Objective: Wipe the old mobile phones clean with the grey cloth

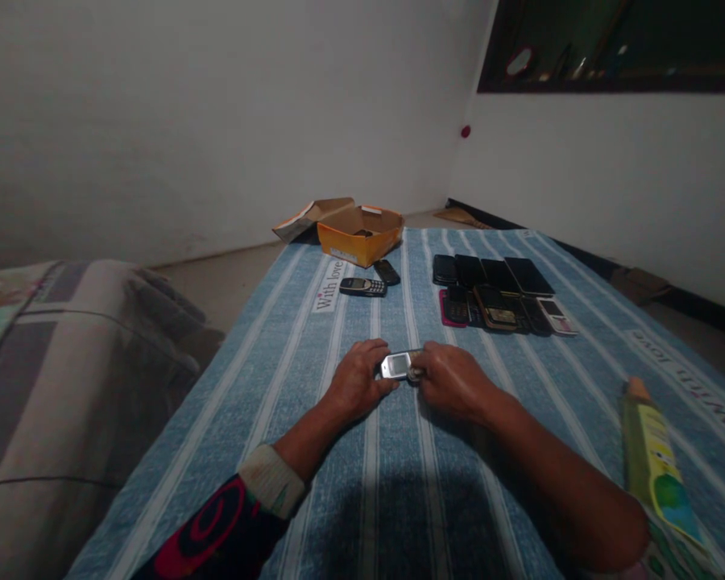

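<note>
A small silver keypad phone (397,365) is held between my two hands, just over the striped blue cloth. My left hand (359,377) closes on its left end with thumb and fingers. My right hand (453,380) is curled at its right end, its fingers pressed against the phone. Something small and brownish shows by those fingers, too unclear to name. Beyond my hands lie a dark grey keypad phone (363,287) and a black phone (387,272). To the right, several phones are laid in two rows, among them a black one (528,275) and a white one (557,316).
An orange cardboard box (360,244), its lid folded back, stands at the far end of the table (314,379). A green bottle (658,459) with a yellow label lies near my right forearm. Left of the table is a draped seat (97,387). Walls rise behind.
</note>
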A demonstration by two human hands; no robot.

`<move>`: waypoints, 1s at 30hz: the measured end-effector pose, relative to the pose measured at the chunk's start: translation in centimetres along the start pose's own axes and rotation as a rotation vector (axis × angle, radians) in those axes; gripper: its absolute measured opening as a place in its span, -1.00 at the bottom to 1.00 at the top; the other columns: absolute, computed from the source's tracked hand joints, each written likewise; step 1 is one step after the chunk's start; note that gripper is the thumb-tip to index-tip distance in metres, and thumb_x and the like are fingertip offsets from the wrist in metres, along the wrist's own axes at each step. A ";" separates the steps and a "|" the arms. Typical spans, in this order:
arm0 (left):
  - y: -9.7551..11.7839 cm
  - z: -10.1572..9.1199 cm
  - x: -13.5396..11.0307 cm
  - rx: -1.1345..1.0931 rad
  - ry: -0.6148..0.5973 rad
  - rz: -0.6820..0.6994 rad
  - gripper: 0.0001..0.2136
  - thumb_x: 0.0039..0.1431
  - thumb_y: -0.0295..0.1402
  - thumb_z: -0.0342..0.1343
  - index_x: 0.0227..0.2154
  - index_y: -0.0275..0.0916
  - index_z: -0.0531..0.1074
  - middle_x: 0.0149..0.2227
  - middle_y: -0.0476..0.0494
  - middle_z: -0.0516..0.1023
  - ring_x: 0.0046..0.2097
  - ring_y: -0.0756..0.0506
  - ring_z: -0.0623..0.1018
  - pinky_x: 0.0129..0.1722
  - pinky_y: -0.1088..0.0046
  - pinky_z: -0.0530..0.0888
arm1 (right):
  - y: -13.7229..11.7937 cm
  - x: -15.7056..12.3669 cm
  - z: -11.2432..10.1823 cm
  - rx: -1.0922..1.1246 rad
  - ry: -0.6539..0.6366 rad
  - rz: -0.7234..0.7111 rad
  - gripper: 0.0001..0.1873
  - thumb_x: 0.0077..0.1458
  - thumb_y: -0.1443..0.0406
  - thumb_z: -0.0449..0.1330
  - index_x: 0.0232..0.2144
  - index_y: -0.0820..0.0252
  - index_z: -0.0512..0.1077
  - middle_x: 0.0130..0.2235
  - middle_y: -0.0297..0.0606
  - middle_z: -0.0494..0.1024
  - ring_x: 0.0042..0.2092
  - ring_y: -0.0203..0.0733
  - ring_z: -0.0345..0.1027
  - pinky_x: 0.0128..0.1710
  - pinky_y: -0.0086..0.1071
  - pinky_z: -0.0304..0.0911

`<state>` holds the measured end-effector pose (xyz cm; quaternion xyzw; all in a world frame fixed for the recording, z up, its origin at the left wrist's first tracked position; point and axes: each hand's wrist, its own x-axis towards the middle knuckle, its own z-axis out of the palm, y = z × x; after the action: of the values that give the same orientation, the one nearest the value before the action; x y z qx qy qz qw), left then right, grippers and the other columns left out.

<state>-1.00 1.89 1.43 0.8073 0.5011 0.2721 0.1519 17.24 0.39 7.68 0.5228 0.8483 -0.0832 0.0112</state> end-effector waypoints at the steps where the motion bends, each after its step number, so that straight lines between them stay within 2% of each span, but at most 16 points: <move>1: 0.0 0.0 0.0 0.003 0.003 0.001 -0.63 -0.16 -0.51 0.36 -0.19 -0.25 0.54 -0.01 -0.25 0.54 0.03 -0.26 0.50 0.05 0.12 0.45 | 0.0 0.4 -0.2 0.007 0.025 0.010 -0.74 0.15 0.41 0.05 -0.22 0.23 0.53 -0.20 -0.08 0.52 -0.19 -0.09 0.43 -0.29 -0.34 0.13; 6: -0.1 0.1 0.0 0.001 0.016 -0.001 -0.62 -0.16 -0.49 0.36 -0.18 -0.25 0.54 -0.01 -0.26 0.54 0.03 -0.27 0.50 0.06 0.09 0.45 | -0.2 2.0 0.1 0.014 0.067 0.038 -0.73 0.16 0.38 0.03 -0.22 0.25 0.53 -0.18 -0.06 0.51 -0.15 -0.09 0.41 -0.26 -0.35 0.14; 9: -0.3 0.1 0.0 0.007 0.008 0.002 -0.64 -0.15 -0.49 0.36 -0.20 -0.26 0.55 -0.01 -0.27 0.54 0.04 -0.27 0.50 0.07 0.10 0.44 | -0.2 1.2 0.8 0.052 0.063 0.029 -0.74 0.13 0.40 0.05 -0.24 0.26 0.53 -0.19 -0.07 0.52 -0.17 -0.10 0.41 -0.25 -0.35 0.16; 11: -0.4 0.1 0.0 0.014 0.006 0.002 -0.64 -0.15 -0.49 0.36 -0.19 -0.25 0.55 -0.01 -0.26 0.55 0.04 -0.27 0.50 0.07 0.09 0.44 | 0.1 0.3 1.4 0.155 0.070 0.015 -0.75 0.07 0.45 0.06 -0.29 0.26 0.53 -0.22 -0.10 0.53 -0.19 -0.13 0.41 -0.24 -0.35 0.17; 13: -0.6 0.2 0.0 0.019 0.004 0.005 -0.64 -0.14 -0.48 0.35 -0.19 -0.23 0.54 0.00 -0.24 0.54 0.04 -0.27 0.50 0.07 0.10 0.44 | 0.7 -0.5 1.9 0.395 0.079 -0.013 -0.76 -0.02 0.48 0.08 -0.38 0.26 0.53 -0.27 -0.16 0.54 -0.22 -0.18 0.40 -0.23 -0.37 0.18; 15: -0.6 0.2 0.0 0.025 -0.002 0.011 -0.65 -0.13 -0.46 0.35 -0.19 -0.24 0.54 0.01 -0.25 0.54 0.04 -0.27 0.50 0.06 0.11 0.45 | 1.6 -1.1 2.6 0.795 0.088 0.007 -0.80 -0.09 0.47 0.10 -0.44 0.26 0.53 -0.37 -0.23 0.53 -0.32 -0.24 0.38 -0.31 -0.41 0.20; 18: -0.7 0.1 0.0 0.035 -0.014 0.016 -0.67 -0.10 -0.44 0.34 -0.19 -0.27 0.54 0.02 -0.29 0.53 0.04 -0.27 0.50 0.05 0.12 0.45 | 3.0 -1.2 3.7 1.418 0.106 0.131 -0.76 -0.22 0.41 0.15 -0.40 0.30 0.52 -0.49 -0.30 0.49 -0.54 -0.33 0.26 -0.55 -0.47 0.12; 20: -0.6 0.0 0.0 0.038 -0.013 0.017 -0.68 -0.10 -0.42 0.33 -0.20 -0.26 0.54 0.02 -0.28 0.53 0.04 -0.27 0.50 0.05 0.12 0.45 | 3.8 -1.1 4.2 1.669 0.122 0.180 -0.69 -0.30 0.40 0.17 -0.37 0.31 0.52 -0.51 -0.31 0.49 -0.60 -0.36 0.21 -0.64 -0.50 0.06; 24: -0.6 -0.2 0.0 0.016 -0.009 0.021 -0.69 -0.10 -0.39 0.33 -0.20 -0.24 0.54 0.02 -0.27 0.53 0.03 -0.28 0.50 0.02 0.11 0.46 | 4.7 -1.1 4.5 1.890 0.080 0.160 -0.67 -0.35 0.39 0.20 -0.38 0.30 0.51 -0.54 -0.33 0.49 -0.64 -0.37 0.20 -0.70 -0.52 0.09; 30: -0.8 -0.4 0.0 -0.009 -0.028 0.002 -0.66 -0.09 -0.37 0.30 -0.18 -0.29 0.54 0.04 -0.32 0.52 0.06 -0.29 0.49 0.06 0.08 0.44 | 4.9 -1.5 4.1 1.973 0.056 0.127 -0.71 -0.35 0.39 0.21 -0.42 0.30 0.50 -0.57 -0.35 0.46 -0.66 -0.39 0.18 -0.72 -0.53 0.09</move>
<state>-1.81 2.22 1.40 0.8109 0.4969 0.2633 0.1623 22.01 0.60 3.13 0.3444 0.3691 -0.7395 -0.4452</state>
